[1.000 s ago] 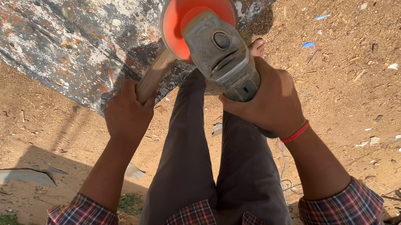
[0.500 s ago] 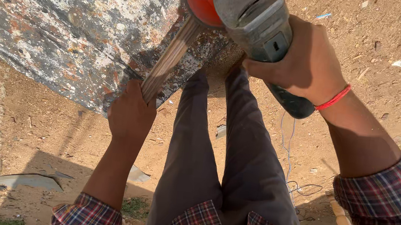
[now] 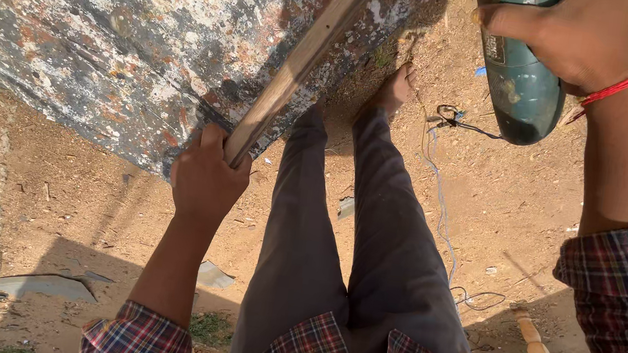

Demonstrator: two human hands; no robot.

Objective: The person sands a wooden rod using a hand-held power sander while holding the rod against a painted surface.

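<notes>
On the sandy ground, a big paint-spattered slab serves as a bench, and a wooden strip lies slanted across it. The left hand clamps the strip's near end, seemingly to steady it. The right hand grips a green power tool raised clear, its head out of frame.

The wooden strip lies on the table, the grinder right of both, above ground.
</notes>
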